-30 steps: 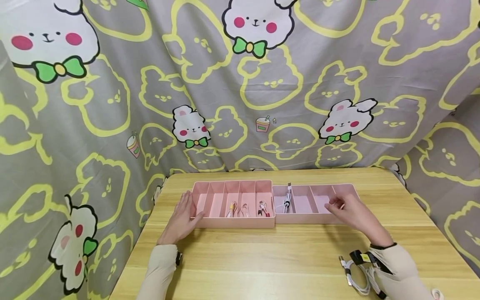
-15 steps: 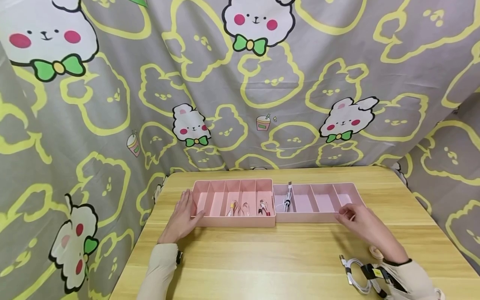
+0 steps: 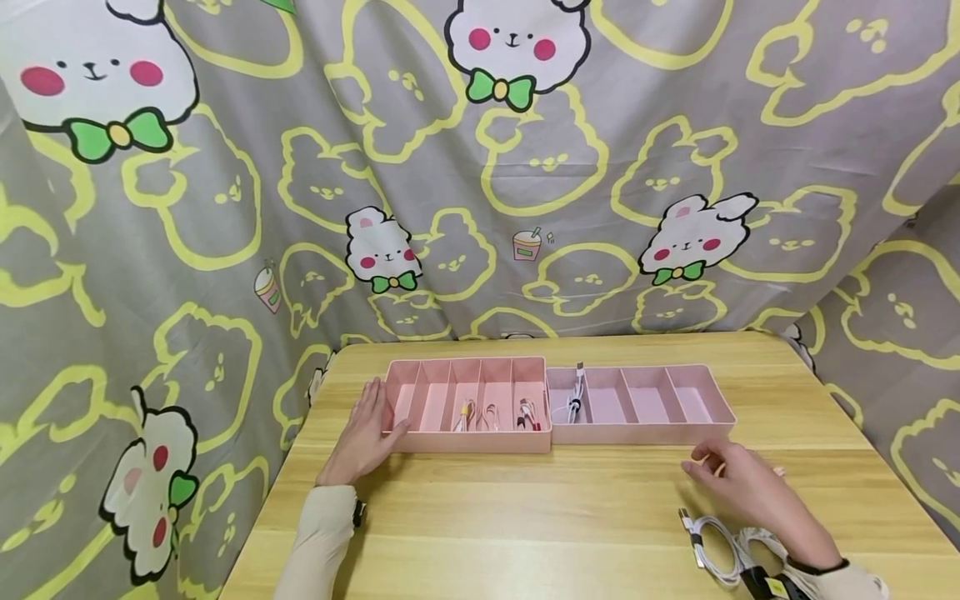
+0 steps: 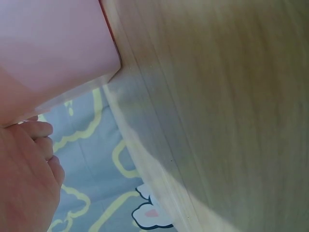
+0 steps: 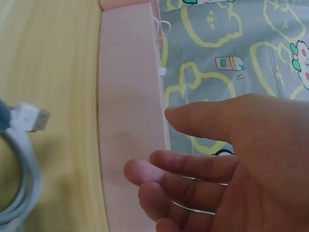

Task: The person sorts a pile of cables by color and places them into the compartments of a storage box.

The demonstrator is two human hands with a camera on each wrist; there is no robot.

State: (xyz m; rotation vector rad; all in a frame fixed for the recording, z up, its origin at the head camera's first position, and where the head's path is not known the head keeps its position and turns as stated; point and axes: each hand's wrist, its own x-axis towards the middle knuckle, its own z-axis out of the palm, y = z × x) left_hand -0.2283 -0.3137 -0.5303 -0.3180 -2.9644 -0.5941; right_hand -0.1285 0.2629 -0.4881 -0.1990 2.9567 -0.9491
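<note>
My left hand rests at the left end of a pink divided box, its fingers along the side wall and thumb by the front rim. Bundled cables lie in it: one with a yellow tie, a pale one, and one with black and red ends. Adjoining it on the right is a lilac-pink divided box, holding a white USB cable in its leftmost compartment. My right hand hovers in front of that box, fingers loosely bent and holding nothing.
A coiled white USB cable with a black tie lies on the wooden table at front right. Another coiled cable lies beside it, partly behind my right wrist. A patterned curtain hangs behind the table.
My right hand has moved from over the lilac-pink box's right compartments toward me and to the right, off the box. My left hand has stayed in place.
</note>
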